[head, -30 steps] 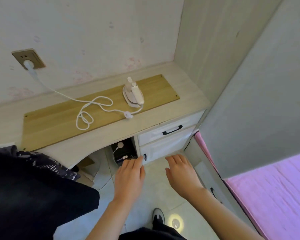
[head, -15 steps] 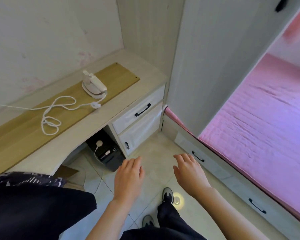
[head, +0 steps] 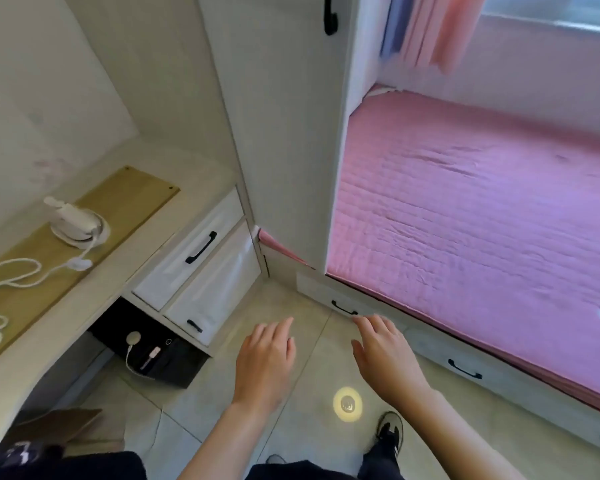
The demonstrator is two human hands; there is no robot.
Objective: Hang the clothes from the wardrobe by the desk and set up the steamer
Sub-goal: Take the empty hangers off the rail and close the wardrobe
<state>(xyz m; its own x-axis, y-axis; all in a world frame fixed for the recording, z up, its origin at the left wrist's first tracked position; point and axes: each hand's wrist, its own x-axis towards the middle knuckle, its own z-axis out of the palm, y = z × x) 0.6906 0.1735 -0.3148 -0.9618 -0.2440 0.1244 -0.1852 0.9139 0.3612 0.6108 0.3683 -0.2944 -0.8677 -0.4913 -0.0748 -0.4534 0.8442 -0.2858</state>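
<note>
left hand (head: 265, 365) and right hand (head: 385, 358) at 6 o'clock, fingers loose, holding nothing (free to reach) | steamer (head: 75, 223) on desk (head: 94, 289) at 9 | wardrobe (head: 284, 133) shut at 12

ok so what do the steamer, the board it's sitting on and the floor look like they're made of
Steamer: likely plastic, white and smooth with a slight sheen.
Board: looks like wood or wood-look laminate, tan with faint grain, matt, small dark dots like screw heads at the corners.
Floor: apparently glazed tile, pale, with grout lines and a reflected light spot.
</note>
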